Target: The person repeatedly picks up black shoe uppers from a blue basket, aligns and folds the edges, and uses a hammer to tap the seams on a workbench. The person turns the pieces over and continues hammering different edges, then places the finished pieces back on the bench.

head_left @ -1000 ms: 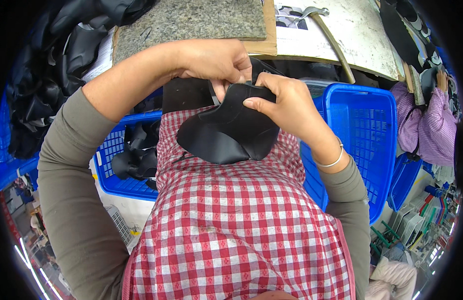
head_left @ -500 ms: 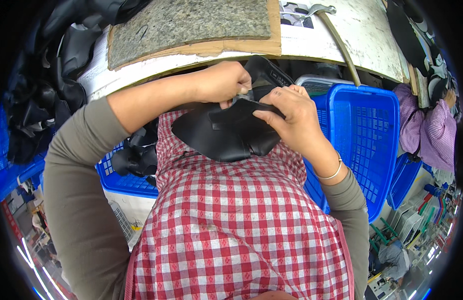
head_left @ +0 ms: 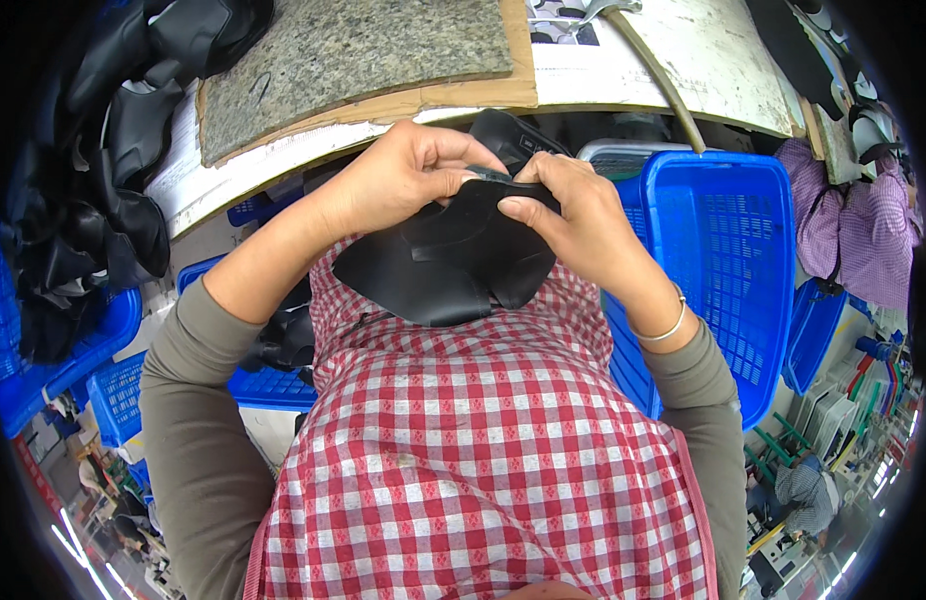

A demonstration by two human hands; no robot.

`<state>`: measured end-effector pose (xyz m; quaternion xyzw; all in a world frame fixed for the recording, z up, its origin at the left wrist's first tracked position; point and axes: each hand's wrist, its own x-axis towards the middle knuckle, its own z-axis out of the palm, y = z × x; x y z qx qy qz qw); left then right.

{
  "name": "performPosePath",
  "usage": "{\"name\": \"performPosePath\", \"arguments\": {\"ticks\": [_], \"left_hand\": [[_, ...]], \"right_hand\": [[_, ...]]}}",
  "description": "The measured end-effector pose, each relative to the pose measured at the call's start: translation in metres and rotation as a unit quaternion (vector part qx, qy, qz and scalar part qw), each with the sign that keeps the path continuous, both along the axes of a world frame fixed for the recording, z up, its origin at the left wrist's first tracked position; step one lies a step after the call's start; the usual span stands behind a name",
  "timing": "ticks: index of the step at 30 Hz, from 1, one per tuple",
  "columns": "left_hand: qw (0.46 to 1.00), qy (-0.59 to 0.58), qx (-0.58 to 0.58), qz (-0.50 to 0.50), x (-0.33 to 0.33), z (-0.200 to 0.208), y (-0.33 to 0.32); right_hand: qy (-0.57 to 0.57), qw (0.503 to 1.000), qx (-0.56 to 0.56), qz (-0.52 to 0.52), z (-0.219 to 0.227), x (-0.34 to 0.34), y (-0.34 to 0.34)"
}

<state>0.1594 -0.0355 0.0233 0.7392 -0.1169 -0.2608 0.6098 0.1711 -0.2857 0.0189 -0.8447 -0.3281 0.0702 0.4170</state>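
At frame centre, left hand (head_left: 408, 175) and right hand (head_left: 573, 215) are bending inward, fingers pinching a black leather piece (head_left: 443, 265), possibly a shoe upper.

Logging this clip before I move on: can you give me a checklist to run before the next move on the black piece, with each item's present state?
1. Left hand grips the black piece at its top edge: ok.
2. Right hand pinches the same edge: ok.
3. Piece held above the checked apron, off the bench: ok.
4. Blue basket beside the right arm, open: ok.
5. Any tool in the hands: cannot tell.
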Motion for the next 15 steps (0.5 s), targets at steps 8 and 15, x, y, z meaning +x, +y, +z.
{"name": "performPosePath", "arguments": {"ticks": [8,15], "left_hand": [[0.999,0.005,0.04,0.007,-0.0051,0.0067,-0.004],[0.997,-0.027,0.078,-0.009,-0.0025,0.0069,-0.0011]], "right_hand": [[0.013,1.0,0.004,-0.005,-0.0033,-0.0016,-0.0007],[0.022,0.999,0.029,-0.032,-0.0058,-0.0016,0.0035]]}}
